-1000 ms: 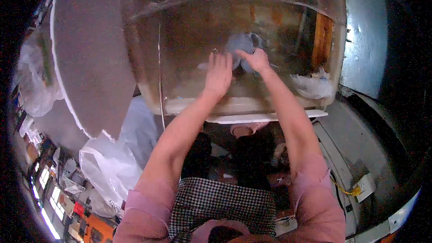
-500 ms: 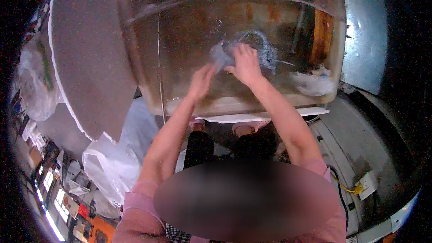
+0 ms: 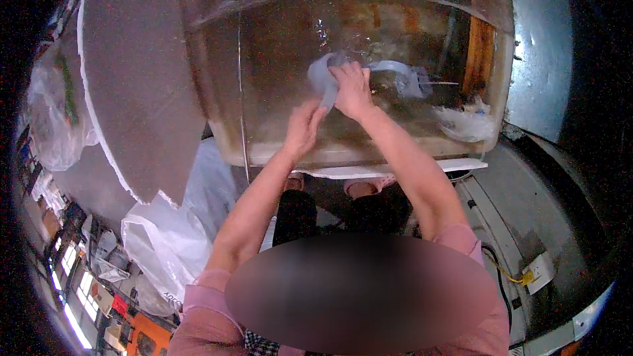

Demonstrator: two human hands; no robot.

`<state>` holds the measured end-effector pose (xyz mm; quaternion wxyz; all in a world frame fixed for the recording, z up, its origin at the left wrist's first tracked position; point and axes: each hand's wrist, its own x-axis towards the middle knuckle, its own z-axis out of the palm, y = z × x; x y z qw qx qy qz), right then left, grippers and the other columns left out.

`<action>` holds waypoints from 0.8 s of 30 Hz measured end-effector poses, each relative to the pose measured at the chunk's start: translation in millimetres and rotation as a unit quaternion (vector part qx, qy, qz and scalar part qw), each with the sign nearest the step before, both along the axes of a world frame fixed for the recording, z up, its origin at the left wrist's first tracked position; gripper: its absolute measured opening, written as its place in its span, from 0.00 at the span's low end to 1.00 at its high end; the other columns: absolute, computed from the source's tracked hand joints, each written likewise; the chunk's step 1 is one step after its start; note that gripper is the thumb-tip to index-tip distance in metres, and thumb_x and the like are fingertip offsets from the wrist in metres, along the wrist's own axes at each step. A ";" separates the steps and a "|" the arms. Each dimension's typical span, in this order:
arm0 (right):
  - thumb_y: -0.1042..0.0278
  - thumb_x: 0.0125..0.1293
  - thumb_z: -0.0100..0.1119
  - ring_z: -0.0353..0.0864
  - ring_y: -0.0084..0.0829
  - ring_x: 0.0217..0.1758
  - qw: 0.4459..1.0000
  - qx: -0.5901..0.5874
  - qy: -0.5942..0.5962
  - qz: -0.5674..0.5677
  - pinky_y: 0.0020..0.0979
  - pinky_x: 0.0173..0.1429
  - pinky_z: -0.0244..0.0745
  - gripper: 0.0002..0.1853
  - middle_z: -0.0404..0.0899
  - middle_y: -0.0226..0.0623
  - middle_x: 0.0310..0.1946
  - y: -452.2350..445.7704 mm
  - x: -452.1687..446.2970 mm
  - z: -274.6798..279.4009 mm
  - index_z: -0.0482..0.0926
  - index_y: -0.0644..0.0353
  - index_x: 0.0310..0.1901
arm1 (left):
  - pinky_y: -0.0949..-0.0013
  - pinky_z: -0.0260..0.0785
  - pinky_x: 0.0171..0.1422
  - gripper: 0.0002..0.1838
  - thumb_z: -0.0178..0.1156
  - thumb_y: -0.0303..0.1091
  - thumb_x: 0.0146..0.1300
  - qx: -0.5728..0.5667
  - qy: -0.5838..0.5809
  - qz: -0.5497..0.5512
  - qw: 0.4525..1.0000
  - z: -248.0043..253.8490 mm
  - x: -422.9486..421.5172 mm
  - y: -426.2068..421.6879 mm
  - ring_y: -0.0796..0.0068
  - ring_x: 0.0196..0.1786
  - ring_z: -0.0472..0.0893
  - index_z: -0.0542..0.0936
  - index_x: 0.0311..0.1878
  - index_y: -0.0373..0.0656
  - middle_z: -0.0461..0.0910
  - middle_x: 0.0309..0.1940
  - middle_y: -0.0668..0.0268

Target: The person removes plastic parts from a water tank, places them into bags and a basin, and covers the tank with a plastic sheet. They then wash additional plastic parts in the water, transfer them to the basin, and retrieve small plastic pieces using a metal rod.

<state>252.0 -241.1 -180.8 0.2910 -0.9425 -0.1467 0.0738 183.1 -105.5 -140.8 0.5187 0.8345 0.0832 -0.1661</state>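
A pale, translucent strip point(image 3: 321, 79) curls in a loop over a wide brown basin point(image 3: 277, 153) with a rounded rim. My left hand point(image 3: 305, 126) is closed on the strip's lower end. Up and to the right, my right hand point(image 3: 355, 91) has its fingers bent over the strip near the loop. A second pale band point(image 3: 394, 67) curves away to the right of that hand; whether it joins the strip, I cannot tell. Glints and murky brown tones fill the basin, and the fingertips of both hands are partly hidden or blurred.
Clear crumpled plastic point(image 3: 467, 124) lies at the basin's right corner. A thin rod point(image 3: 242, 92) crosses the left side. A large grey-brown board point(image 3: 135, 79) stands at left, above a white plastic bag point(image 3: 161, 240). At right are a metal panel point(image 3: 542, 46) and a power socket point(image 3: 539, 271).
The bluish plastic has opened from a crumpled bunch into a smoother loop and band. My left hand has shifted slightly right and down; my right hand's fingers have curled in more. The view has shifted slightly.
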 end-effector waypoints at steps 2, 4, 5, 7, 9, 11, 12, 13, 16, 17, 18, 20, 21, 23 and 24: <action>0.69 0.39 0.62 0.67 0.38 0.45 0.996 -0.003 0.082 0.045 0.39 0.48 0.56 0.18 0.72 0.39 0.41 -1.7 2.1 2.0 0.76 0.60 0.36 | 0.60 0.65 0.41 0.12 0.51 0.33 0.59 0.025 -0.005 -0.014 1.000 1.6 0.0 4.0 0.52 0.37 0.74 0.75 0.42 0.38 0.76 0.34 0.52; 0.68 0.39 0.63 0.67 0.38 0.45 0.994 -0.010 0.094 0.049 0.40 0.48 0.57 0.18 0.72 0.39 0.41 -2.0 4.0 6.9 0.75 0.61 0.36 | 0.61 0.65 0.41 0.12 0.50 0.33 0.59 0.049 -0.009 -0.026 0.998 7.0 2.2 6.9 0.52 0.37 0.74 0.75 0.42 0.37 0.75 0.34 0.52; 0.68 0.38 0.63 0.67 0.39 0.46 0.993 -0.018 0.106 0.054 0.40 0.48 0.58 0.19 0.73 0.39 0.40 -2.5 4.5 9.8 0.75 0.61 0.37 | 0.61 0.64 0.42 0.11 0.50 0.33 0.59 0.055 0.014 -0.049 0.997 9.7 3.5 8.8 0.53 0.37 0.74 0.75 0.42 0.37 0.75 0.35 0.52; 0.68 0.39 0.64 0.68 0.39 0.47 0.994 -0.009 0.078 0.075 0.40 0.48 0.58 0.20 0.73 0.38 0.39 -2.2 3.1 13.3 0.75 0.61 0.38 | 0.62 0.64 0.42 0.11 0.49 0.33 0.60 0.062 0.038 -0.075 0.995 4.0 -2.0 15.1 0.53 0.38 0.74 0.75 0.41 0.37 0.75 0.35 0.52; 0.68 0.39 0.65 0.68 0.40 0.47 0.994 0.000 0.048 0.094 0.40 0.48 0.59 0.21 0.74 0.38 0.38 -4.3 1.7 24.9 0.74 0.61 0.39 | 0.68 0.63 0.39 0.09 0.48 0.33 0.62 0.089 -0.008 -0.011 0.996 -20.5 -17.9 27.7 0.66 0.33 0.72 0.72 0.40 0.38 0.72 0.30 0.59; 0.67 0.39 0.66 0.68 0.40 0.50 0.995 0.058 0.030 0.072 0.41 0.48 0.61 0.24 0.74 0.38 0.37 -17.2 1.4 57.4 0.73 0.60 0.42 | 0.69 0.63 0.39 0.10 0.48 0.33 0.63 0.076 0.002 -0.013 0.997 4.2 -14.3 41.0 0.70 0.33 0.71 0.72 0.41 0.37 0.71 0.30 0.62; 0.66 0.40 0.66 0.67 0.39 0.50 0.998 0.027 0.048 0.027 0.40 0.48 0.62 0.24 0.72 0.39 0.40 -29.4 4.4 68.4 0.73 0.59 0.43 | 0.69 0.63 0.38 0.11 0.47 0.34 0.64 0.063 0.015 -0.016 0.998 23.5 -12.5 45.0 0.73 0.32 0.70 0.72 0.41 0.37 0.71 0.29 0.65; 0.65 0.41 0.66 0.67 0.39 0.50 0.998 -0.004 0.065 -0.018 0.40 0.48 0.62 0.24 0.71 0.40 0.43 -46.4 7.9 74.4 0.73 0.58 0.44 | 0.69 0.63 0.38 0.11 0.47 0.34 0.64 0.062 0.014 -0.016 0.998 45.0 -10.7 46.3 0.73 0.32 0.70 0.72 0.41 0.37 0.71 0.29 0.65; 0.63 0.43 0.65 0.68 0.42 0.48 0.988 -0.132 0.022 -0.077 0.42 0.47 0.62 0.27 0.69 0.41 0.44 -99.1 11.9 52.2 0.69 0.55 0.48 | 0.67 0.62 0.43 0.10 0.46 0.33 0.62 -0.056 0.085 0.091 0.991 93.1 5.4 47.4 0.63 0.35 0.72 0.72 0.39 0.37 0.72 0.31 0.59; 0.64 0.43 0.66 0.68 0.42 0.48 0.974 -0.210 -0.018 -0.081 0.42 0.48 0.62 0.28 0.68 0.42 0.43 -112.5 12.5 38.0 0.68 0.57 0.48 | 0.69 0.62 0.42 0.10 0.45 0.33 0.63 -0.051 0.091 0.090 0.990 99.8 13.9 47.5 0.67 0.35 0.71 0.72 0.38 0.36 0.72 0.30 0.61; 0.65 0.43 0.66 0.68 0.43 0.48 0.953 -0.286 -0.059 -0.083 0.43 0.49 0.62 0.28 0.67 0.43 0.43 -123.2 13.5 24.4 0.67 0.59 0.48 | 0.71 0.61 0.42 0.11 0.43 0.33 0.64 -0.046 0.096 0.090 0.990 101.8 20.1 47.1 0.71 0.34 0.70 0.71 0.38 0.36 0.71 0.29 0.63; 0.64 0.43 0.66 0.67 0.43 0.49 0.943 -0.329 -0.010 -0.054 0.44 0.50 0.62 0.30 0.67 0.43 0.44 -142.2 21.8 -6.0 0.66 0.60 0.49 | 0.73 0.60 0.41 0.14 0.42 0.37 0.65 -0.013 0.041 0.089 0.995 76.1 46.0 35.7 0.74 0.34 0.69 0.71 0.35 0.37 0.71 0.28 0.65; 0.63 0.44 0.66 0.67 0.43 0.51 0.926 -0.373 0.045 -0.022 0.46 0.51 0.61 0.31 0.66 0.44 0.45 -147.6 24.9 -13.5 0.64 0.60 0.50 | 0.72 0.61 0.41 0.14 0.42 0.38 0.65 -0.063 0.122 0.126 0.983 66.7 64.6 27.0 0.72 0.34 0.70 0.71 0.35 0.37 0.71 0.28 0.64; 0.61 0.44 0.65 0.66 0.44 0.52 0.926 -0.360 0.108 -0.036 0.47 0.53 0.60 0.32 0.66 0.45 0.46 -144.6 33.6 -0.4 0.63 0.59 0.52 | 0.67 0.62 0.40 0.14 0.43 0.39 0.64 -0.035 0.014 0.066 0.997 17.1 93.8 14.8 0.63 0.34 0.72 0.71 0.36 0.37 0.73 0.28 0.59; 0.58 0.45 0.65 0.66 0.44 0.53 0.922 -0.345 0.172 -0.046 0.48 0.55 0.60 0.34 0.66 0.45 0.47 -143.3 36.4 6.2 0.61 0.57 0.53 | 0.66 0.63 0.39 0.14 0.44 0.39 0.63 0.000 0.017 0.052 0.999 6.8 112.6 4.1 0.61 0.34 0.73 0.72 0.36 0.37 0.73 0.28 0.56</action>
